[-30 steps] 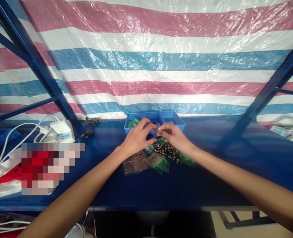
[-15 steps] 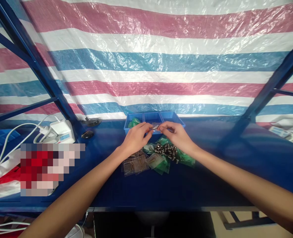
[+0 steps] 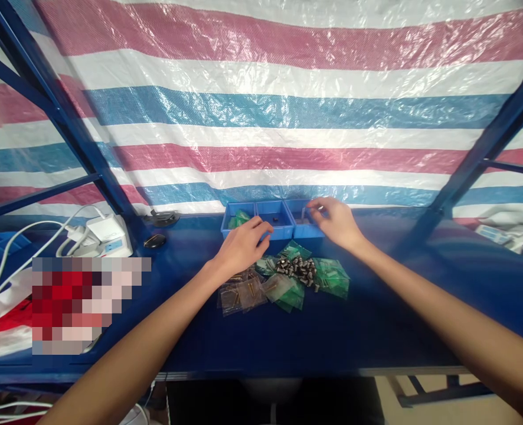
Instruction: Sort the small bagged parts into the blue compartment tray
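My left hand (image 3: 244,245) hovers in front of the blue divided tray (image 3: 293,231), its curved fingers apart and nothing visible between them. Over the tray's right compartment, my right hand (image 3: 339,223) pinches a small clear plastic bag (image 3: 304,216), which hangs from its fingertips; its contents are too blurred to make out. One small dark piece (image 3: 275,219) lies in the middle compartment. Green bags (image 3: 239,219) fill part of the left one. Below the hands are a heap of metal screws (image 3: 297,268), more green bags (image 3: 333,277) and clear bags with brass-coloured screws (image 3: 249,292).
On the left of the blue table (image 3: 332,336) are a black mouse (image 3: 155,241), a white power strip (image 3: 111,235) with cables, and a pixelated red and white patch (image 3: 73,301). Blue frame posts (image 3: 500,136) and a striped plastic sheet (image 3: 288,112) enclose the back.
My right hand has moved right, away from my left hand, carrying the clear bag over the right compartment. My left hand has let go of the bag and stayed nearly in place.
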Available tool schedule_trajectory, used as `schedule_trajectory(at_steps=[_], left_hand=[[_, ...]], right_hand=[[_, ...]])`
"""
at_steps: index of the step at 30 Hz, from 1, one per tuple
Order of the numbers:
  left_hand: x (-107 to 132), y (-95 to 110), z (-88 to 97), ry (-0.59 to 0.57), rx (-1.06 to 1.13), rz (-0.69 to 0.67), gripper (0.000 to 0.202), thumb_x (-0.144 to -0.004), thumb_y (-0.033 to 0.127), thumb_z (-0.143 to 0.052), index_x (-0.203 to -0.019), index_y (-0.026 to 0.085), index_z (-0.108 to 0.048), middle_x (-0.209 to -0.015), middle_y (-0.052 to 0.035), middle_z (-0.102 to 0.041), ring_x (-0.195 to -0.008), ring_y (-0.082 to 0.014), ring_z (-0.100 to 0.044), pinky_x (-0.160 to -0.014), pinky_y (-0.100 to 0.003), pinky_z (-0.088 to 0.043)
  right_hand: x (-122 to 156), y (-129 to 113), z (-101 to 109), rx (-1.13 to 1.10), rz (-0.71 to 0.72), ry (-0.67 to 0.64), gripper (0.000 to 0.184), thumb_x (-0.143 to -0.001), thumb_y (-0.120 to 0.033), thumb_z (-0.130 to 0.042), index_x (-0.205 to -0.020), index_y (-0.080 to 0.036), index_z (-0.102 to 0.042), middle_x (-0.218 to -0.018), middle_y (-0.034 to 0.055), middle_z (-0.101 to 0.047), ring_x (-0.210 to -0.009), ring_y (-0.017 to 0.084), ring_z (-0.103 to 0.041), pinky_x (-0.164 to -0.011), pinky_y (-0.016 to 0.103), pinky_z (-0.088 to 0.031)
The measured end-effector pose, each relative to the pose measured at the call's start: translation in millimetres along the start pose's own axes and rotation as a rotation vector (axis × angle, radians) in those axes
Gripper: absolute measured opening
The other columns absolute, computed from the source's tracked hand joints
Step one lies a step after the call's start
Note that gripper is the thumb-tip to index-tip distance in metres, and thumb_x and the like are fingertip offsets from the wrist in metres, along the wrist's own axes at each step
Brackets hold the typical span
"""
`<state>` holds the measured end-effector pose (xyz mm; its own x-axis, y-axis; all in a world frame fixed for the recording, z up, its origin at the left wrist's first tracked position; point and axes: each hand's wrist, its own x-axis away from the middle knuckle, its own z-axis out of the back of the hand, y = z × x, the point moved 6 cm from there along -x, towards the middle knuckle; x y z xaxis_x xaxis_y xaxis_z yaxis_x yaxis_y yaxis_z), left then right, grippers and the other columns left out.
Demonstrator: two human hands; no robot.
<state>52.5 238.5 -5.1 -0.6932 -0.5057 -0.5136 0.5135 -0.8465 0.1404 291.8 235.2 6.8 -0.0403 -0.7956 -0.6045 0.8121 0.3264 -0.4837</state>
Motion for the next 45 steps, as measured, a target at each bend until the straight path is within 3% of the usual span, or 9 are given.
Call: schedule_trajectory(at_steps=[5, 10, 15, 24, 31, 38, 45], left_hand=[[-1, 4, -0.6, -0.160, -0.026, -0.059, 0.024, -0.101, 0.026, -0.046, -0.112, 0.020, -0.067, -0.102, -0.0048, -0.068, -0.071, -0.0146, -0.063, -0.063, -0.028, -0.046], [-1, -11, 0.7, -0.304, 0.148, 0.007, 0.024, -0.093, 0.037, -0.064, -0.108, 0.022, -0.074, -0.096, -0.0043, -0.075, -0.077, -0.0176, -0.069, -0.063, -0.028, -0.047], [3, -23, -7.5, -0.435, 0.235, 0.052, 0.039, -0.080, 0.051, -0.078, -0.107, 0.022, -0.078, -0.095, -0.0062, -0.076, -0.080, -0.0211, -0.071, -0.064, -0.029, -0.050], [3, -17, -10.6, -0.462, 0.259, 0.041, 0.017, -0.084, 0.038, -0.078, -0.091, 0.023, -0.075, -0.091, -0.0028, -0.072, -0.078, -0.0184, -0.067, -0.064, -0.027, -0.047], [6, -20, -14.7, -0.472, 0.266, 0.095, 0.021, -0.087, 0.037, -0.073, -0.093, 0.021, -0.061, -0.088, -0.0003, -0.067, -0.072, -0.0160, -0.060, -0.060, -0.027, -0.040], [2, -16, -3.4, -0.341, 0.274, 0.084, 0.020, -0.091, 0.033, -0.067, -0.097, 0.023, -0.051, -0.087, 0.0008, -0.061, -0.075, -0.0167, -0.056, -0.064, -0.028, -0.036], [-5, -10, 6.8, -0.162, 0.367, 0.073, 0.020, -0.092, 0.027, -0.067, -0.104, 0.023, -0.053, -0.096, 0.0008, -0.063, -0.087, -0.0165, -0.059, -0.075, -0.029, -0.042]], right_hand=[[12, -28, -7, 0.083, 0.192, -0.001, 0.025, -0.095, -0.024, -0.049, -0.103, -0.015, -0.071, -0.101, 0.0152, -0.063, -0.101, 0.032, -0.060, -0.089, 0.048, -0.047], [38, -78, -28, 0.052, 0.419, -0.278, 0.028, -0.102, -0.022, -0.043, -0.103, -0.018, -0.070, -0.101, 0.0137, -0.066, -0.096, 0.030, -0.059, -0.088, 0.048, -0.047], [56, -90, -48, 0.033, 0.497, -0.468, 0.025, -0.102, -0.020, -0.047, -0.097, -0.019, -0.071, -0.092, 0.0106, -0.067, -0.088, 0.026, -0.059, -0.083, 0.043, -0.046], [60, -87, -56, 0.096, 0.524, -0.504, 0.024, -0.103, -0.018, -0.045, -0.095, -0.018, -0.067, -0.090, 0.0092, -0.066, -0.086, 0.024, -0.057, -0.079, 0.039, -0.045], [59, -86, -58, 0.089, 0.504, -0.498, 0.023, -0.102, -0.018, -0.046, -0.094, -0.018, -0.068, -0.092, 0.0105, -0.066, -0.087, 0.025, -0.058, -0.078, 0.039, -0.045], [54, -80, -55, 0.013, 0.374, -0.462, 0.021, -0.103, -0.022, -0.049, -0.104, -0.017, -0.069, -0.100, 0.0111, -0.070, -0.096, 0.028, -0.061, -0.078, 0.039, -0.046], [46, -76, -47, -0.118, 0.255, -0.357, 0.016, -0.099, -0.018, -0.053, -0.090, -0.018, -0.066, -0.085, 0.0043, -0.067, -0.077, 0.019, -0.059, -0.069, 0.031, -0.040]])
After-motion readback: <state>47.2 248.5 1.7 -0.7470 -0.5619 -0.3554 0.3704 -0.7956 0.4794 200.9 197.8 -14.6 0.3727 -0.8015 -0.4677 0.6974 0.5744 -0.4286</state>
